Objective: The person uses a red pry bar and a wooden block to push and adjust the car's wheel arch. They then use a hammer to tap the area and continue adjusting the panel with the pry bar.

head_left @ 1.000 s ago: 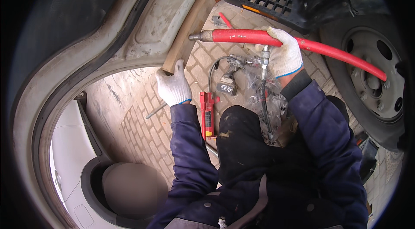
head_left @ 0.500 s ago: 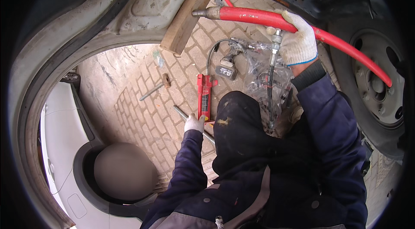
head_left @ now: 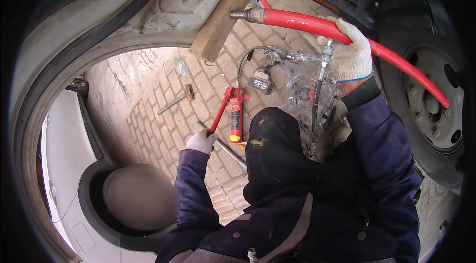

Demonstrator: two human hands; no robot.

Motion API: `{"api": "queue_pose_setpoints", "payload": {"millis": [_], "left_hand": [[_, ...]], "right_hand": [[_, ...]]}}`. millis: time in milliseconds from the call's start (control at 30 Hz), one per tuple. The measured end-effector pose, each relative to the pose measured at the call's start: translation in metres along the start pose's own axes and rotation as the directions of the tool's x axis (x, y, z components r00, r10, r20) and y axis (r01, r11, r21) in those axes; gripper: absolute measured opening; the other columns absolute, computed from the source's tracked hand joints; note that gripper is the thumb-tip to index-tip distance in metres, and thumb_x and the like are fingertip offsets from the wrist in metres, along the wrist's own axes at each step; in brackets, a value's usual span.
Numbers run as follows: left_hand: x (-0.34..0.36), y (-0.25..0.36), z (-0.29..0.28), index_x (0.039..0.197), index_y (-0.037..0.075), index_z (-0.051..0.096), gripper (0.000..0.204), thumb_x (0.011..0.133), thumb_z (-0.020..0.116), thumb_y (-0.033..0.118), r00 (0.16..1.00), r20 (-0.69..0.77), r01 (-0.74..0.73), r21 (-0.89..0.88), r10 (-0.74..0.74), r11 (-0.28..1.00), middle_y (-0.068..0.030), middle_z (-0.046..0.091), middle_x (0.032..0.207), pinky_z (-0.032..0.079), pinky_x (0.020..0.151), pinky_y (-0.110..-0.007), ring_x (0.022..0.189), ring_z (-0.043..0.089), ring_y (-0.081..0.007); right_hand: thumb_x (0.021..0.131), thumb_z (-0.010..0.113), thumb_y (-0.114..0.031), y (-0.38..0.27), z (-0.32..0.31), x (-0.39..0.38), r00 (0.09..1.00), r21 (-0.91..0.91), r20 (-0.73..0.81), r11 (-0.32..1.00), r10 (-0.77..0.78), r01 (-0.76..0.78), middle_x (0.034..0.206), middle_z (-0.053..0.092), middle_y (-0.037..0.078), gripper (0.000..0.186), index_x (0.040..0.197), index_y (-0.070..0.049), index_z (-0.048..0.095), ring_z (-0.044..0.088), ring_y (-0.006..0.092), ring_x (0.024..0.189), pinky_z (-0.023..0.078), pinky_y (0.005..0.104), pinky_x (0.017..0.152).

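Kneeling or crouching on brick paving [head_left: 144, 129] between two vehicles, a person in dark workwear [head_left: 386, 149] and white knit gloves works with both hands. The left hand [head_left: 201, 142] is down in front of the body, fingers curled tightly around the end of a red lever [head_left: 218, 115]. That lever angles out from the top of a red hydraulic hand pump [head_left: 236, 120], which lies on the bricks just beside the person's knee. The right hand [head_left: 352, 50] is raised, wrapped around a long red ram tube [head_left: 297, 21] that looks bowed. The tube's metal tip overlaps the wooden beam [head_left: 209, 39] from where I stand; I cannot tell whether they touch. The beam rests along a dirty pale body panel [head_left: 178, 7]. Below the right hand, a metal coupling [head_left: 326, 53] joins a black hose [head_left: 314, 109]. Between the hands lie a cordless power tool [head_left: 262, 78] and crumpled clear plastic [head_left: 297, 95]. A hammer [head_left: 173, 104] and a steel bar [head_left: 229, 154] lie left of the pump; at far right stands a truck wheel [head_left: 421, 115].
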State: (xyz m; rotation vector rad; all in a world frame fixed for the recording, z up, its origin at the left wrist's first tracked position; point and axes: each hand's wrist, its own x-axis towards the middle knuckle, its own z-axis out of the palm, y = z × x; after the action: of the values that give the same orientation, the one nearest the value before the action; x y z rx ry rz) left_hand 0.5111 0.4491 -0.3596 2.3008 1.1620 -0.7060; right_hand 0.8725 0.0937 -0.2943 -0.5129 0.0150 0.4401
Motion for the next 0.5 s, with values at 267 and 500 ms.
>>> {"api": "queue_pose_setpoints", "payload": {"millis": [267, 500], "left_hand": [[0.034, -0.076, 0.159, 0.137, 0.005, 0.058, 0.046, 0.110, 0.057, 0.043, 0.988, -0.150, 0.033, 0.050, -0.026, 0.998, -0.0353, 0.076, 0.104, 0.060, 0.088, -0.063, 0.100, 0.075, -0.0539], [0.095, -0.093, 0.213, 0.125, -0.003, 0.064, 0.053, 0.109, 0.062, 0.047, 0.993, -0.007, 0.120, 0.037, -0.120, 0.992, -0.0338, 0.077, 0.101, 0.062, 0.086, -0.059, 0.099, 0.078, -0.0511]], "right_hand": [[0.102, 0.073, -0.019, -0.001, 0.000, -0.002, 0.999, -0.087, 0.019, 0.995, -0.041, 0.042, 0.127, 0.073, 0.025, 0.038, 0.126, 0.010, 0.068, 0.071, 0.0304, 0.097, 0.061, 0.0415, 0.095], [0.103, 0.070, -0.016, -0.001, 0.002, -0.002, 0.999, -0.040, 0.039, 0.999, -0.014, 0.015, 0.113, 0.075, 0.023, 0.029, 0.121, 0.007, 0.069, 0.073, 0.0334, 0.089, 0.064, 0.0460, 0.084]]}}
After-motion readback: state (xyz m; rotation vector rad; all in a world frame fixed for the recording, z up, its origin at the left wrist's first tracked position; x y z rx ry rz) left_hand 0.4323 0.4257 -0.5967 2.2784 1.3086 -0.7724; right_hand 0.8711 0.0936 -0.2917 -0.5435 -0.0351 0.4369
